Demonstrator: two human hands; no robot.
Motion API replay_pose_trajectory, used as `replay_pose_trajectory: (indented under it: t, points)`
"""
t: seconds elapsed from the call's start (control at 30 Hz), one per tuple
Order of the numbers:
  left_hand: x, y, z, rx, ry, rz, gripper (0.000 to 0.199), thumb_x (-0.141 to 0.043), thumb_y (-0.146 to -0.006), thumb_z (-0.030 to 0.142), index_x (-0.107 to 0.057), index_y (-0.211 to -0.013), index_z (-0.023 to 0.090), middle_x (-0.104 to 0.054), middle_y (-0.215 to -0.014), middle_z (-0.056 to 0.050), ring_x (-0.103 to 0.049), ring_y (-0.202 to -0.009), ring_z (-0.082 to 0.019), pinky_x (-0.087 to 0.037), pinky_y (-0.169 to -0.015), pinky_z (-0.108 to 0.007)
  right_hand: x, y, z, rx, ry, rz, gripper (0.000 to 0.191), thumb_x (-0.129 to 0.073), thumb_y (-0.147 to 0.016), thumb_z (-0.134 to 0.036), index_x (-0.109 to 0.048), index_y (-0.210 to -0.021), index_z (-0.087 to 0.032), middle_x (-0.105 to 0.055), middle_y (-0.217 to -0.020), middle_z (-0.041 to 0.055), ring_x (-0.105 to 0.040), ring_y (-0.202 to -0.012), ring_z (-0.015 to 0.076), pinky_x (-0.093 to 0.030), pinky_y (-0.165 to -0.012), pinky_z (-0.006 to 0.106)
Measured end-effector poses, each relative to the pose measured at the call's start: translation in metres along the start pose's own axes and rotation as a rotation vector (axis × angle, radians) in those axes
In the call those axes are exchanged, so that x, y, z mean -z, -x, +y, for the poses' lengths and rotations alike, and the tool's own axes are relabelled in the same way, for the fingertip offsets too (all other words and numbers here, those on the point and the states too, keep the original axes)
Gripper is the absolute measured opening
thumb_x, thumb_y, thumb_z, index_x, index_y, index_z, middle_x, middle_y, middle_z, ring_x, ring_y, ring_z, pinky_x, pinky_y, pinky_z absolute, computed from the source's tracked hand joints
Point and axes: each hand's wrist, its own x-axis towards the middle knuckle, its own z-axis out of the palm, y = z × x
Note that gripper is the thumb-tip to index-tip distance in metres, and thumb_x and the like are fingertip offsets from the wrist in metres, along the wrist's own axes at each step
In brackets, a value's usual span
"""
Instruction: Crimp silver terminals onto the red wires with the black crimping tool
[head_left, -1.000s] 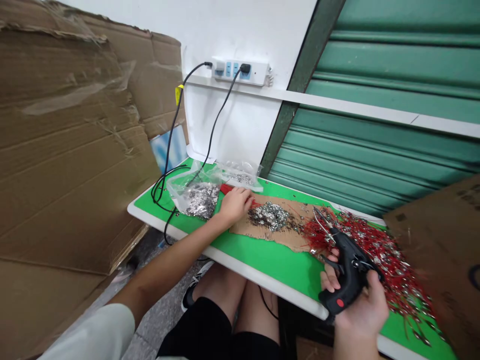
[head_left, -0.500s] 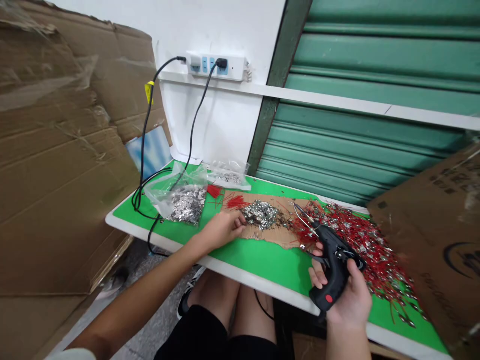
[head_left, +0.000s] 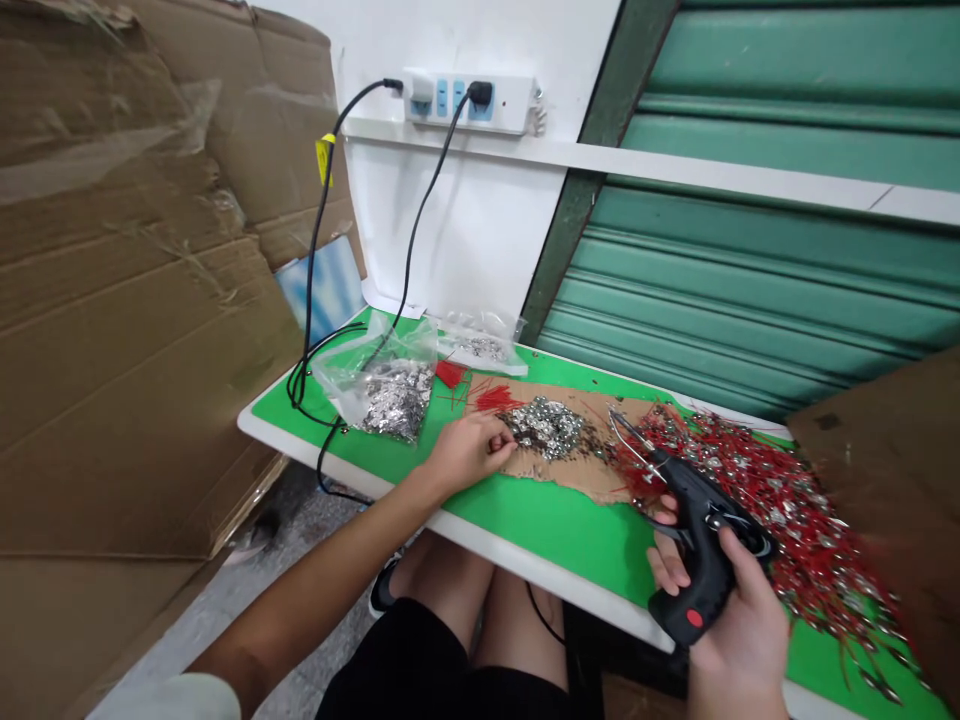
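Observation:
My right hand (head_left: 731, 600) is wrapped round the grip of a black soldering gun (head_left: 709, 550). Its tip and thin wire guide point up and left, over the right end of a cardboard strip (head_left: 577, 487). On that strip lies a pile of small silver metal pieces (head_left: 553, 428). At the pile's left edge my left hand (head_left: 474, 455) has thumb and fingers pinched together; whatever is between them is too small to make out. Red wires (head_left: 495, 397) lie just beyond it. Under and behind the gun spreads a heap of red wires with metal ends (head_left: 787, 500).
A plastic bag of metal pieces (head_left: 397, 395) and a smaller clear bag (head_left: 484, 345) lie on the green tabletop (head_left: 555, 525). Black cables (head_left: 309, 290) run from a power strip (head_left: 472, 102) down the left side. Large cardboard boxes (head_left: 127, 330) flank the table.
The whole scene has shifted rightward in view as the camera turned. Both hands keep nearly the same places over the table, the right one still holding the soldering gun.

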Motion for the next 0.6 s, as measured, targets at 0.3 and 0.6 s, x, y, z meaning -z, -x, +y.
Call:
replay_pose_trajectory:
  t: [0.3,0.6]
  points:
    - [0.003,0.002,-0.002,0.014,0.064,0.009,0.011,-0.062,-0.081,0.029,-0.069,-0.083,0.020,-0.068,-0.074,0.000,-0.060,-0.073,-0.012,-0.042,-0.065,-0.022,-0.012,-0.007,0.002,-0.054,0.190,-0.025,0.033,-0.077,-0.068,-0.031,-0.072,-0.096,-0.014,-0.070,-0.090,0.0127,-0.041,-0.043,0.0079,-0.037,-0.034,0.023]
    - [0.006,0.004,0.000,-0.010,0.078,-0.008,0.014,-0.062,-0.082,0.030,-0.072,-0.081,0.020,-0.069,-0.074,0.000,-0.061,-0.073,-0.012,-0.042,-0.066,-0.023,-0.022,-0.015,0.006,-0.251,0.350,-0.124,0.035,-0.081,-0.065,-0.035,-0.075,-0.092,-0.014,-0.065,-0.068,0.0058,-0.042,-0.040,0.0083,-0.036,-0.032,0.021]
